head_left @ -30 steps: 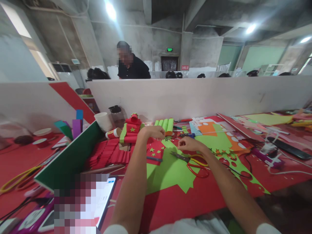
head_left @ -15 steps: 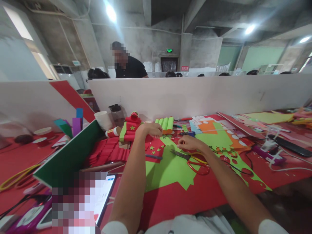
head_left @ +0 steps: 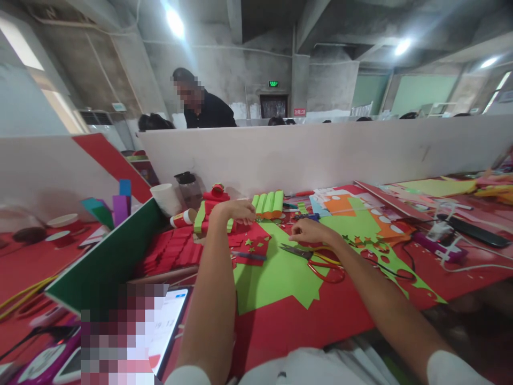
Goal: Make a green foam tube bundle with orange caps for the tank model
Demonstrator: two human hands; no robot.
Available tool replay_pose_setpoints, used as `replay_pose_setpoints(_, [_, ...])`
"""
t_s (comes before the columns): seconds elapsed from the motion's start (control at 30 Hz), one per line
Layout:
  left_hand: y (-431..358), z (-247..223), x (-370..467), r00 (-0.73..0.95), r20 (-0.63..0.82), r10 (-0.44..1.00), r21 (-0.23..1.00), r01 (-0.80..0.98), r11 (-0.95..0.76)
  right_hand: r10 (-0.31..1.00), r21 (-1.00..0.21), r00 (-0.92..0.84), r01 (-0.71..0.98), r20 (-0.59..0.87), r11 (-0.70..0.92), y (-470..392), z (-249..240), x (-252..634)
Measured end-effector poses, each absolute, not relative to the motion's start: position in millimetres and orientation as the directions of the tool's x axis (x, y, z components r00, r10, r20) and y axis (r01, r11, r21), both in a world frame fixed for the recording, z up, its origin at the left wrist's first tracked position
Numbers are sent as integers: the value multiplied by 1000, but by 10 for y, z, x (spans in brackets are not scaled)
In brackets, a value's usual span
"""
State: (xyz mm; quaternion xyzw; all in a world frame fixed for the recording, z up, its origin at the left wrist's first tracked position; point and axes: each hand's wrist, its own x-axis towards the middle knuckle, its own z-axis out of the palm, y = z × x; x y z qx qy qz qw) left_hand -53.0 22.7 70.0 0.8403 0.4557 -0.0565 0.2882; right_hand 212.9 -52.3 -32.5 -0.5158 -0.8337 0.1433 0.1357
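My left hand (head_left: 241,212) is over the red paper by the green paper rolls (head_left: 269,204), its fingers bent and drawn together; what they hold, if anything, is too small to make out. Small green paper stars (head_left: 249,242) lie on the red sheet just below it. To the right, my right hand (head_left: 309,232) is closed above a green paper sheet (head_left: 264,286), and I cannot see what is in its fingers. Red-and-yellow-handled scissors (head_left: 296,251) lie beneath the right hand. Left of my left hand stands a bundle of red rolls (head_left: 216,199) with green bands.
Stacked red paper strips (head_left: 172,248) lie beside a green board (head_left: 108,256). A paper cup (head_left: 166,199) and a dark-lidded bottle (head_left: 189,188) stand behind. A phone (head_left: 170,321) is at front left. Cut-out green scraps (head_left: 395,272) and a purple power strip (head_left: 436,247) lie right.
My left hand has shifted left, away from the green rolls. My right hand stays nearly in place. The whole view has turned slightly.
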Motion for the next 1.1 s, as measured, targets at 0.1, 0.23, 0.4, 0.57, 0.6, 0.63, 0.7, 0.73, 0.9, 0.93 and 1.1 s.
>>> replay_pose_setpoints(0.1, [229, 692, -540, 576, -358, 735, 445, 798, -408, 889, -400, -446, 799, 103, 448, -527, -320, 2127])
replay_pose_setpoints(0.23, [226, 691, -537, 565, -346, 749, 454, 799, -393, 874, -388, -467, 786, 138, 481, -517, -327, 2138])
replay_pose_setpoints(0.4, [229, 694, -528, 561, -339, 755, 454, 800, -391, 858, -411, -480, 756, 182, 510, -520, -333, 2140])
replay_pose_setpoints(0.57, [273, 677, -535, 573, -330, 750, 458, 792, -404, 880, -449, -435, 758, 193, 473, -550, -289, 2114])
replay_pose_setpoints(0.6, [280, 676, -535, 581, -331, 744, 460, 788, -410, 884, -440, -425, 768, 193, 466, -556, -276, 2113])
replay_pose_setpoints(0.63, [285, 678, -536, 588, -332, 737, 464, 783, -415, 888, -429, -419, 778, 190, 459, -562, -261, 2117])
replay_pose_setpoints(0.7, [283, 689, -536, 597, -332, 731, 469, 776, -421, 886, -424, -435, 780, 163, 461, -574, -232, 2134])
replay_pose_setpoints(0.73, [279, 698, -537, 597, -332, 730, 470, 776, -421, 877, -442, -461, 763, 138, 471, -579, -219, 2147])
replay_pose_setpoints(0.9, [268, 741, -581, 592, -324, 738, 453, 782, -428, 813, -602, -568, 606, 130, 520, -609, -159, 2197])
replay_pose_setpoints(0.93, [271, 748, -598, 591, -323, 739, 450, 783, -429, 813, -610, -561, 594, 155, 525, -616, -146, 2200])
replay_pose_setpoints(1.1, [288, 768, -665, 570, -317, 758, 443, 796, -413, 832, -490, -473, 674, 289, 553, -568, -93, 2188])
